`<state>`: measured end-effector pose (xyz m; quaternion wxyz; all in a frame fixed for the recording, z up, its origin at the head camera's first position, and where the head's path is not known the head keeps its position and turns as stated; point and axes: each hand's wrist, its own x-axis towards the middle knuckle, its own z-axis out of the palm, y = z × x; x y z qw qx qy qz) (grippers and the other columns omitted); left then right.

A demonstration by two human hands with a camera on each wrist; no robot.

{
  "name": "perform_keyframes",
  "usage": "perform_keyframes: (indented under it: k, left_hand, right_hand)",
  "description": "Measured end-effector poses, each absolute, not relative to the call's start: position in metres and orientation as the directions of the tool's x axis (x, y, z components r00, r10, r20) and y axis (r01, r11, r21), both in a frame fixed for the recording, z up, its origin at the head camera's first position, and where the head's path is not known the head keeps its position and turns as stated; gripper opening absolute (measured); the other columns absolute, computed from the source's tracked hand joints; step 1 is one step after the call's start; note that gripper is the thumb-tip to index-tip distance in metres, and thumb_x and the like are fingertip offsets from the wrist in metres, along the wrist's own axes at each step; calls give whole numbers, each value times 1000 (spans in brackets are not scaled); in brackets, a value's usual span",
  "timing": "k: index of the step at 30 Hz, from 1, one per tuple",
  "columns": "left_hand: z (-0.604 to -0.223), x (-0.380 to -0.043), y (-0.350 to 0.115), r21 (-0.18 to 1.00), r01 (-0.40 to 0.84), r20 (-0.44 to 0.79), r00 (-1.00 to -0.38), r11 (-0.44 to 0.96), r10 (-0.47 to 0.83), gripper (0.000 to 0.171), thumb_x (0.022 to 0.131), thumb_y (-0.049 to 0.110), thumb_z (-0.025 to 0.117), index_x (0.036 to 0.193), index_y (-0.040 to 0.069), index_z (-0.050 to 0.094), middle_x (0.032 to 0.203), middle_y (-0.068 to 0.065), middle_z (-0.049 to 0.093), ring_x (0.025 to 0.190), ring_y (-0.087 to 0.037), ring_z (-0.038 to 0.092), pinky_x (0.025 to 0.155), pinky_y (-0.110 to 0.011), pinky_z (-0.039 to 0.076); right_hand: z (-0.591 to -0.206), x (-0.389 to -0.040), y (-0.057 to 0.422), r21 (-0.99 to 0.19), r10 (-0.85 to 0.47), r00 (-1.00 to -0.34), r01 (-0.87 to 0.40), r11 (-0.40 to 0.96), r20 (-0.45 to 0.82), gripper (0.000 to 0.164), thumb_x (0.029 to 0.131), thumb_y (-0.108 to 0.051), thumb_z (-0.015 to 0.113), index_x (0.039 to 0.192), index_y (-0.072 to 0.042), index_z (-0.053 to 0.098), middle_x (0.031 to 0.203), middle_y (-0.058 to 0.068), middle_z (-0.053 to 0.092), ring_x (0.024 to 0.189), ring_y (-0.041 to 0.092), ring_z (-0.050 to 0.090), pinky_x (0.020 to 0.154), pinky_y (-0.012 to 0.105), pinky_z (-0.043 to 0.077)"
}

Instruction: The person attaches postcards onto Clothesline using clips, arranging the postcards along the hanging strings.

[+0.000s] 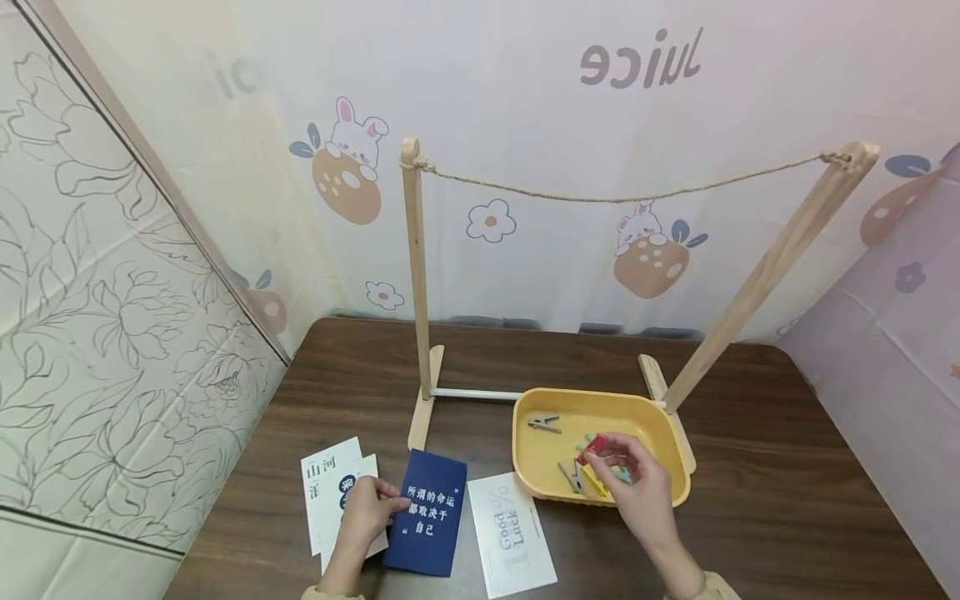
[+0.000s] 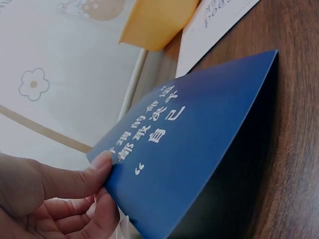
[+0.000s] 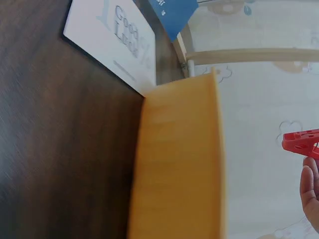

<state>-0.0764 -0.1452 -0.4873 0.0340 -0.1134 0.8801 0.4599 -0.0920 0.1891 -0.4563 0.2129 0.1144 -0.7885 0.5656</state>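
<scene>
My left hand (image 1: 369, 510) pinches the left edge of a dark blue card (image 1: 427, 533) with white Chinese characters. In the left wrist view, the thumb lies on top of the blue card (image 2: 194, 129) and one side of it is tilted up off the table. My right hand (image 1: 636, 479) holds a red clothespin (image 1: 592, 448) above a yellow basin (image 1: 527, 467). Inside the basin lie grey clothespins (image 1: 544, 423), a yellow one (image 1: 594, 481) and some green ones. The right wrist view shows the red clothespin (image 3: 301, 142) at the fingertips, with most of the hand out of frame.
A wooden stand, with a left post (image 1: 417, 283) and a right post (image 1: 765, 279), carries a twine line (image 1: 615, 200) strung between them. A white "Good Luck" card (image 1: 512, 533) lies between blue card and basin. White cards (image 1: 322, 475) overlap at left on the brown table (image 1: 795, 500).
</scene>
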Motion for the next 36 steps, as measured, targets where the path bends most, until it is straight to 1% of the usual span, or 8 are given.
perform_keyframes:
  k: [5,11,14,17,22,27,30,36]
  left_hand:
    - [-480,-76,-144,809,-232,-161,-971,540,-176,13,69,-2,72,67,-5,59,55,-3,54,47,-11,52,43,-24,46]
    - [-471,-77,-141,817,-190,-103,-977,545,-186,13,69,2,72,68,-1,60,56,0,52,47,-9,46,42,-24,40]
    - [-467,-77,-140,835,-154,-71,-982,527,-175,13,69,3,73,68,-1,60,57,0,53,49,-10,46,43,-23,40]
    - [-462,-78,-138,860,-114,-34,-986,498,-165,13,70,5,73,69,-1,61,59,-2,55,52,-10,48,45,-21,41]
    - [-454,-81,-132,887,-60,23,-985,457,-174,12,71,3,72,71,-1,61,62,-3,58,54,-9,51,48,-20,44]
    - [-445,-85,-127,902,2,90,-979,432,-183,12,70,1,72,72,-1,60,64,-4,58,55,-9,51,49,-20,45]
    - [-439,-89,-124,902,18,110,-976,431,-188,12,70,1,72,72,0,61,64,-4,58,56,-10,51,50,-19,44]
    - [-427,-96,-121,896,69,165,-969,438,-184,12,70,2,73,72,3,61,65,-2,59,57,-10,52,52,-20,44]
  right_hand:
    - [-434,-96,192,-829,-19,-884,-446,337,468,29,72,9,67,99,3,57,86,12,60,75,9,57,66,14,46]
    - [-403,-103,195,-836,-72,-876,-478,270,478,29,72,12,65,100,7,56,87,15,59,75,11,58,68,16,47]
    - [-384,-106,195,-834,-105,-869,-494,246,484,29,73,13,64,101,7,56,89,15,58,77,12,58,70,17,47]
    - [-366,-109,195,-813,-142,-852,-523,256,503,31,73,13,63,102,7,56,91,14,59,78,12,58,71,17,47]
    - [-340,-117,191,-777,-190,-820,-572,263,540,35,71,16,64,104,5,56,91,12,58,79,13,57,71,17,47]
    - [-317,-127,184,-749,-234,-801,-599,284,552,35,72,12,65,105,2,57,91,10,59,80,13,56,70,17,47]
    - [-306,-133,178,-744,-260,-796,-605,284,547,34,73,9,66,105,1,57,90,8,59,80,13,56,70,18,47]
    - [-289,-140,164,-736,-316,-768,-632,240,557,33,74,8,66,105,1,57,89,8,60,81,14,57,72,20,48]
